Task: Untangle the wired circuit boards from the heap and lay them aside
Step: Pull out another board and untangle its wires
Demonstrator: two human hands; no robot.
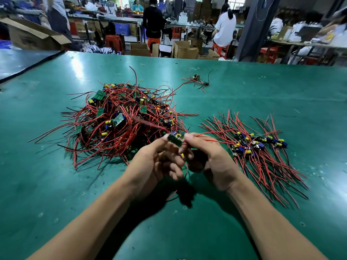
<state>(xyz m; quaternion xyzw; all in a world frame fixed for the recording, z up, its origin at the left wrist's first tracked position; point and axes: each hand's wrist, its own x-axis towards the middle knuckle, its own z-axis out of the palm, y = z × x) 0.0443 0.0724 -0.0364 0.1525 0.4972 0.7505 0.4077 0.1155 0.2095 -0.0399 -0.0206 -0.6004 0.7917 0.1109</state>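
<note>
A tangled heap [120, 119] of small green circuit boards with red and black wires lies on the green table, left of centre. To the right, a sorted row of boards [257, 145] lies with wires fanned out. My left hand [159, 162] pinches one small board [174, 138] raised above the table in front of the heap. Beside it, my right hand [208, 158] pinches that board's red wires [206, 133]. One blurred wire trails from the board back into the heap.
A pair of loose wired boards [197, 79] lies farther back on the green table [262, 87]. Beyond the far edge are cardboard boxes [185, 49], red stools and several people at other benches.
</note>
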